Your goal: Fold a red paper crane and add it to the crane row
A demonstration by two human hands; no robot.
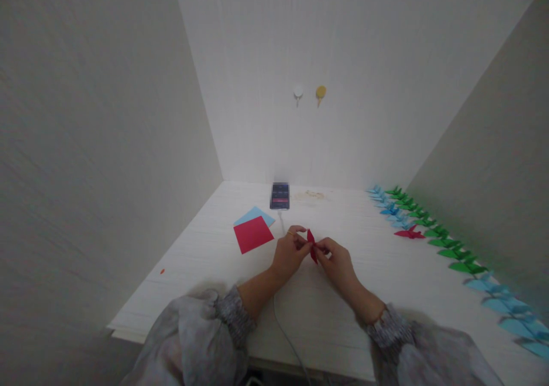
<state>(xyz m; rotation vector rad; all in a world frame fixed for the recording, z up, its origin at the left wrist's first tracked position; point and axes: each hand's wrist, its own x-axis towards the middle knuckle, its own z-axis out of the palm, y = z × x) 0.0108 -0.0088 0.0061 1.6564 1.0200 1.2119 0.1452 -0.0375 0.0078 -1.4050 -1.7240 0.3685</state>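
Both my hands meet over the middle of the white table (386, 294), pinching a small folded red paper piece (311, 244) between them. My left hand (289, 255) grips its left side with curled fingers. My right hand (335, 262) pinches its right side. The paper is held just above the tabletop. A flat red paper square (253, 234) lies to the left of my hands, on top of a light blue sheet (256, 214).
A phone (280, 195) stands at the back of the table with a cable (283, 323) running toward me. Rows of folded green (446, 246) and blue paper figures (506, 303) and one red figure (409, 233) line the right side. Walls enclose three sides.
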